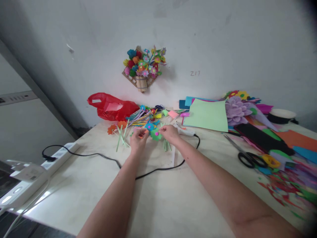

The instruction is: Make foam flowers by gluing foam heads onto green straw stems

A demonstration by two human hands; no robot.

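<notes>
My right hand [169, 133] is closed in a pinch at the right edge of a green paper flower [155, 136] with a pink centre. My left hand [138, 138] is also closed, its fingertips close to the green flower's left side; what it holds is too small to make out. Just behind the fingertips lies a blue flower [149, 126] with a pink centre. Green paper strips [166, 145] lie below my right hand, and pale green strips [119, 140] lie left of my left hand. Beyond my right hand rests a white glue gun [186, 132], partly hidden.
A black cord [158, 170] crosses the table to a power strip [59, 153]. Behind are a red plastic bag [111, 109] and paper flowers. To the right lie green sheets [209, 114], scissors [247, 157], a dark phone-like slab [264, 138] and scraps [282, 185]. A flower basket [142, 83] hangs above.
</notes>
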